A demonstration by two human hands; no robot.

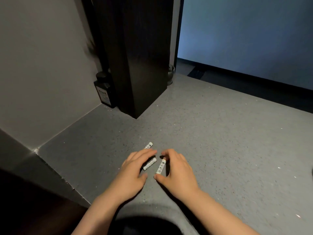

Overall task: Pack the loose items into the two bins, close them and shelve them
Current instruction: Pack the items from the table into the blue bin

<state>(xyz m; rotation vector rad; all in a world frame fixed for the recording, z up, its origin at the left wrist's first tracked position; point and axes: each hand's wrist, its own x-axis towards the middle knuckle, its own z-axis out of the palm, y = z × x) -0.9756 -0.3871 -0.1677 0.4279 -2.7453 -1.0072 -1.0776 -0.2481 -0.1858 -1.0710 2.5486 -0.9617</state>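
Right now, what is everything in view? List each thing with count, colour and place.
batteries: three, white with black print, on the floor at the hands; one sticks out beyond the left fingers.
dark bottle: one, black with a label, in the corner by the wall.
cabinet panel: one, dark, upright on the floor.
floor: grey, speckled.
left hand: over two batteries, fingers straight.
right hand: pinches one battery between thumb and fingers.
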